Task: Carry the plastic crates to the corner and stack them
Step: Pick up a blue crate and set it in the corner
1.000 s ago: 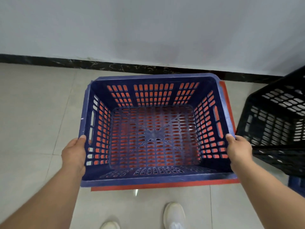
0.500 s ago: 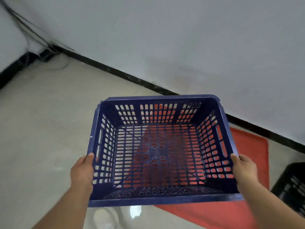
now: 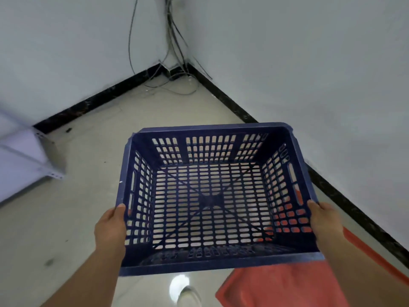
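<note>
Far left: the corner of a white metal shelving unit (image 3: 33,156) stands on the floor, blurred, with perforated uprights just visible. Pale tiled floor (image 3: 66,218) runs under everything, glossy, with one bright ceiling-light reflection near the bottom edge.

Left hand (image 3: 110,227): clamped on the left rim of the blue plastic crate (image 3: 210,196), thumb up over the top edge, the rest of the fingers hidden outside the wall. Bare forearm runs down to the lower left.

The crate is held clear of the floor, in front of the person, roughly level with its far side a little higher. It is empty; floor shows through the slotted bottom and walls. A cross-shaped rib marks the base. Long handle slots sit in both side walls.

Beyond the crate, centre: the room corner, where two white walls meet. Black skirting board (image 3: 221,96) follows both walls. Loose grey cables (image 3: 172,36) hang down the corner and trail onto the floor there.

Below the crate: the toe of a white shoe (image 3: 188,295), partly blurred.

Right hand (image 3: 324,222): gripping the right rim the same way, thumb on top.

Lower right: a red plastic crate (image 3: 287,289) on the floor, partly under the blue one and showing red through its right-hand slots.
</note>
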Action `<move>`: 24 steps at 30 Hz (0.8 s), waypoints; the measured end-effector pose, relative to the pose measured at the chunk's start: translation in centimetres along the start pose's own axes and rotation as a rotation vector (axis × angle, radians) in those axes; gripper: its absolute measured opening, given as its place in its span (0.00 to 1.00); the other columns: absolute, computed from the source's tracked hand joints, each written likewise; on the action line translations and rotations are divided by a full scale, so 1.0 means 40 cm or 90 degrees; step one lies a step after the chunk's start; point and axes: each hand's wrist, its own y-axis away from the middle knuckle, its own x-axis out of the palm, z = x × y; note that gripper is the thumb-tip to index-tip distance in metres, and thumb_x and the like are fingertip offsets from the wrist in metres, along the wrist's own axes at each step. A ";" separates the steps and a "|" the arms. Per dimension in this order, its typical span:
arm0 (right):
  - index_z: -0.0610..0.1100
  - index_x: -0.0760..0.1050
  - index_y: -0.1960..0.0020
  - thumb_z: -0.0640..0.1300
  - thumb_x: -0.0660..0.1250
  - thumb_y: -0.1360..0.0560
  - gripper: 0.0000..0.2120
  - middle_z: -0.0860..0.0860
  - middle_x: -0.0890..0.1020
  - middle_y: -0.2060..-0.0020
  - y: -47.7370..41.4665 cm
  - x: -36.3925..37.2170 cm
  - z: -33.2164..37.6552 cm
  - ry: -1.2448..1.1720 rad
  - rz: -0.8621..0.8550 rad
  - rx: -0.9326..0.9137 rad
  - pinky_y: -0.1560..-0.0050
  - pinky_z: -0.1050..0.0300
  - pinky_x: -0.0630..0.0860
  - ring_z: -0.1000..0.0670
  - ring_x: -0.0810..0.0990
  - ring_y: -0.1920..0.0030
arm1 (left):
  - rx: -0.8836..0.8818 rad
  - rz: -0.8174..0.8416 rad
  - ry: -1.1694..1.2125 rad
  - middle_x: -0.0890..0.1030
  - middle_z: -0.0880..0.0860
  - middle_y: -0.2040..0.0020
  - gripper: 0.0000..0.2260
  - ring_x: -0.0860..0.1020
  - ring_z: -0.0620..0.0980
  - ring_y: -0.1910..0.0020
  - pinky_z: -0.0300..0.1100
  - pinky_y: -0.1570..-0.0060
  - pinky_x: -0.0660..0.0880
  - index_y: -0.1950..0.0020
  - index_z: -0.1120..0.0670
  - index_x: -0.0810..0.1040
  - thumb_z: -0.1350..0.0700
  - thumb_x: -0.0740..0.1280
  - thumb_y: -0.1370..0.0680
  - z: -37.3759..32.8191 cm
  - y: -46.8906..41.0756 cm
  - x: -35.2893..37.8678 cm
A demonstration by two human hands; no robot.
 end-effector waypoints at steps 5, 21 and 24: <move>0.39 0.73 0.49 0.48 0.57 0.20 0.13 0.39 0.79 0.57 -0.022 0.170 0.192 0.077 0.050 -0.094 0.54 0.44 0.77 0.39 0.77 0.60 | -0.031 -0.063 0.045 0.81 0.60 0.49 0.11 0.80 0.62 0.51 0.54 0.47 0.76 0.45 0.57 0.79 0.52 0.62 0.20 -0.061 -0.138 -0.049; 0.37 0.71 0.34 0.43 0.56 0.19 0.16 0.41 0.77 0.44 -0.181 0.693 0.595 0.124 0.244 -0.280 0.45 0.49 0.74 0.44 0.74 0.51 | -0.153 -0.217 0.192 0.82 0.59 0.52 0.12 0.79 0.57 0.60 0.48 0.56 0.76 0.43 0.58 0.80 0.54 0.62 0.21 -0.057 -0.473 -0.012; 0.38 0.72 0.35 0.43 0.55 0.19 0.16 0.42 0.78 0.44 -0.206 0.743 0.611 0.160 0.253 -0.308 0.49 0.51 0.74 0.44 0.74 0.52 | -0.165 -0.222 0.199 0.81 0.59 0.53 0.11 0.78 0.55 0.62 0.48 0.55 0.76 0.45 0.57 0.80 0.55 0.62 0.21 -0.041 -0.510 -0.001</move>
